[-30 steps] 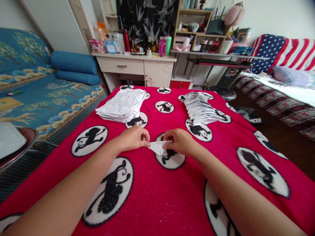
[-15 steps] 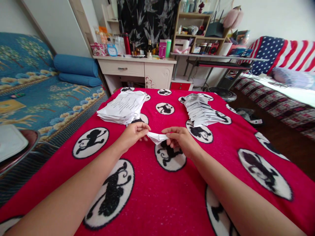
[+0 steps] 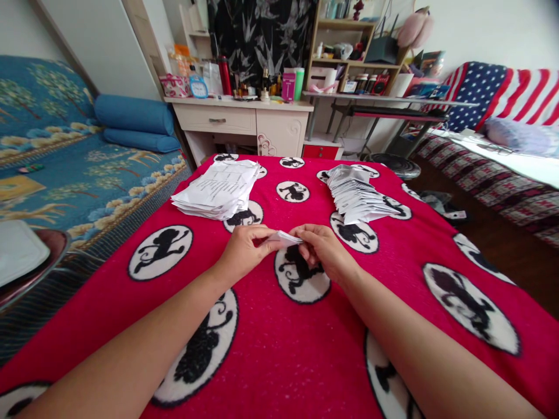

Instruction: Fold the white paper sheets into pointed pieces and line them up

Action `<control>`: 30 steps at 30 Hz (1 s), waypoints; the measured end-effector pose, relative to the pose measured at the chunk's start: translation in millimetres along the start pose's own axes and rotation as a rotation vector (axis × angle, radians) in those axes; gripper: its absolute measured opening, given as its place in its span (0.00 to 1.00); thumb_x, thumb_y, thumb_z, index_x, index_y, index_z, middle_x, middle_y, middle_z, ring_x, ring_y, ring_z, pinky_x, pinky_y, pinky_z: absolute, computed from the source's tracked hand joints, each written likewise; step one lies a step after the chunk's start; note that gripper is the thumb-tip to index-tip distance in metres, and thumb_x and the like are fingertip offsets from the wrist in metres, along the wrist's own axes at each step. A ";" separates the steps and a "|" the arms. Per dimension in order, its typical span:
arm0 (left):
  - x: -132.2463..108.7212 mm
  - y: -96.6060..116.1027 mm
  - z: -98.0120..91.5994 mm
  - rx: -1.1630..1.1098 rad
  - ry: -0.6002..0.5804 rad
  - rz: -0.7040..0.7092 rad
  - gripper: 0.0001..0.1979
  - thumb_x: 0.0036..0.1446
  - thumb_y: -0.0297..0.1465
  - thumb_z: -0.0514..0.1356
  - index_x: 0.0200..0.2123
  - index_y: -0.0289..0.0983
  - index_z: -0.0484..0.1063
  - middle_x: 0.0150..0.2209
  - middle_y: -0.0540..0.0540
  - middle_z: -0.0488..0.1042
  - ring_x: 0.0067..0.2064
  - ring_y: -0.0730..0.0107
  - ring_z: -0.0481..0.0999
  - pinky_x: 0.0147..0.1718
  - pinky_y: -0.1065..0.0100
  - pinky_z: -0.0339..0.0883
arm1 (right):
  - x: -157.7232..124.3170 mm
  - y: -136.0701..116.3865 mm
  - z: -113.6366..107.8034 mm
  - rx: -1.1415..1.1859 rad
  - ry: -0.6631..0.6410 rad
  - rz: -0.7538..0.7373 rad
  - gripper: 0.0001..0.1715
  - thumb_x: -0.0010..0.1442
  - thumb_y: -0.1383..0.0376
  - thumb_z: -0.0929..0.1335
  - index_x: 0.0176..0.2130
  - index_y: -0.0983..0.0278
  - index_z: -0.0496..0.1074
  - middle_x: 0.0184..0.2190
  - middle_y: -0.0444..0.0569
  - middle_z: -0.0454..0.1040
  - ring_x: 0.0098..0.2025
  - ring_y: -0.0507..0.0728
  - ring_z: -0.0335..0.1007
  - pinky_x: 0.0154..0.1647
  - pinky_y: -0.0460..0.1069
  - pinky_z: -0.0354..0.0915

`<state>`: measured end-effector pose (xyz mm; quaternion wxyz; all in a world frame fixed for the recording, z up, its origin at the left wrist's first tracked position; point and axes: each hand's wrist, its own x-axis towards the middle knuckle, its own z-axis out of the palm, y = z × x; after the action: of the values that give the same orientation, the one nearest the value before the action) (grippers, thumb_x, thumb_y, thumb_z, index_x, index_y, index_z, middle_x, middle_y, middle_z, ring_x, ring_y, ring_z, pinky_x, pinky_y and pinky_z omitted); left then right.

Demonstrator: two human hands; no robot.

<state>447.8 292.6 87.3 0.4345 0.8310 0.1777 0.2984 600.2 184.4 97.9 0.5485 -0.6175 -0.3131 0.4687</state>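
Observation:
Between my two hands is a small folded piece of white paper [image 3: 285, 237], held just above the red cloth. My left hand [image 3: 247, 249] pinches its left end between thumb and fingers. At the other end, my right hand [image 3: 321, 244] grips it with thumb and index finger, the remaining fingers curled below. Beyond my left hand lies a stack of printed paper sheets [image 3: 220, 189]. A fanned row of folded papers [image 3: 360, 195] rests beyond my right hand.
The red cloth [image 3: 271, 349] with round black-and-white monkey patches covers the table. A blue sofa [image 3: 78, 169] stands at the left, with a tray [image 3: 20, 253] on a round stand nearby. A white dresser [image 3: 218, 121] and a desk with shelves [image 3: 340, 58] line the back.
My left hand has moved right, closer to my right hand. The paper between them, spread wider before, is now narrower and more tightly folded. Both paper piles look unchanged.

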 end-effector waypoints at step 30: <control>4.5 2.0 -0.8 0.003 0.200 -0.158 0.12 0.59 0.37 0.56 0.31 0.36 0.73 0.13 0.55 0.62 0.16 0.75 0.61 0.17 0.73 0.53 | -7.1 10.6 22.6 -0.001 -0.112 -0.154 0.17 0.57 0.55 0.64 0.25 0.63 0.63 0.13 0.40 0.69 0.10 0.47 0.58 0.10 0.41 0.52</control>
<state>450.7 294.5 90.8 0.4356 0.7810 0.2855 0.3445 575.4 184.5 90.2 0.5644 -0.5647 -0.3901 0.4586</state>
